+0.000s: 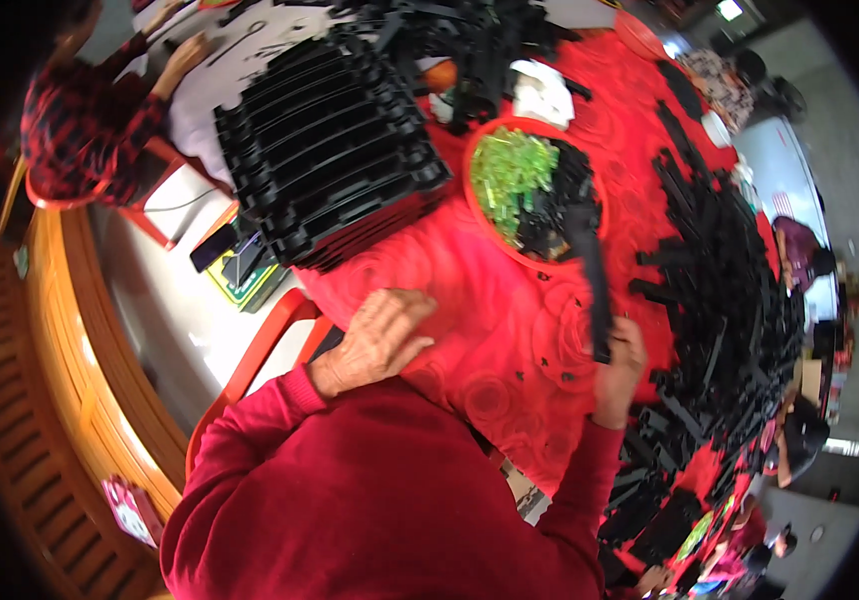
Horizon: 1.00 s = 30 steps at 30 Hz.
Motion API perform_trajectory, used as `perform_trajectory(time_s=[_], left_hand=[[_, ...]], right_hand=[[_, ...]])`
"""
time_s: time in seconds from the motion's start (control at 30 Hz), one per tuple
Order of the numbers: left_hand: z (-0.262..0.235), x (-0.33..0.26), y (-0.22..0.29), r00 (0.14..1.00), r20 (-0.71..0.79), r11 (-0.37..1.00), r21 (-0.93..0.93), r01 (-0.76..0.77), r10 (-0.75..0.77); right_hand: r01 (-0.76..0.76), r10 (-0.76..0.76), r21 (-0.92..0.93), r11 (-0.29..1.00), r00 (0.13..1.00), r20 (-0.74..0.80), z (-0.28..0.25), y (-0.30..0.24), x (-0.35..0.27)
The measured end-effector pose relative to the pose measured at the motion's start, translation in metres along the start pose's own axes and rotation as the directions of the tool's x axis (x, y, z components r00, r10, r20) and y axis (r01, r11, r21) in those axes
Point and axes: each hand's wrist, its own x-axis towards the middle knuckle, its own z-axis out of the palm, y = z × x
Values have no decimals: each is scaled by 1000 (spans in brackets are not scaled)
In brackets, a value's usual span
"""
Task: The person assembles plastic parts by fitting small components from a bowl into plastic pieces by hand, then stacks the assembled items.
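While the right hand (618,365) closes its fingers around the lower end of a long black strip (592,285), the left hand (378,338) lies open, palm down, on the red patterned cloth (490,330) near the table's near edge. The strip runs up from the fist to a red bowl (470,190) mid-table, filled with green pieces (510,172) and black parts. Beyond it, a stack of black ribbed trays (325,140) at the far left corner; loose black strips (720,270) heaped along the right edge. Another person in a checked sleeve (85,120) works at a white surface, above an orange chair (250,355) and pale floor.
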Motion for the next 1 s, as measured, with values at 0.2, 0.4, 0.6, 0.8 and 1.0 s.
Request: perform_trajectory(time_s=[0.2,0.4,0.6,0.8,1.0], left_hand=[[7,4,-18,993,-14,993,29,118,-117],[26,1,-29,966,183,977,144,157,-182],[43,-8,-47,965,172,972,155,174,-200],[23,5,-23,986,85,981,147,129,-143],[-45,66,34,984,128,685,-728,9,123]], right_hand=[[159,-8,-334,929,912,411,60,44,1],[292,-40,-349,890,814,579,79,49,15],[389,-212,-502,772,903,373,89,18,27],[365,-245,-575,732,929,277,126,6,80],[387,-203,-841,376,921,333,149,21,105]])
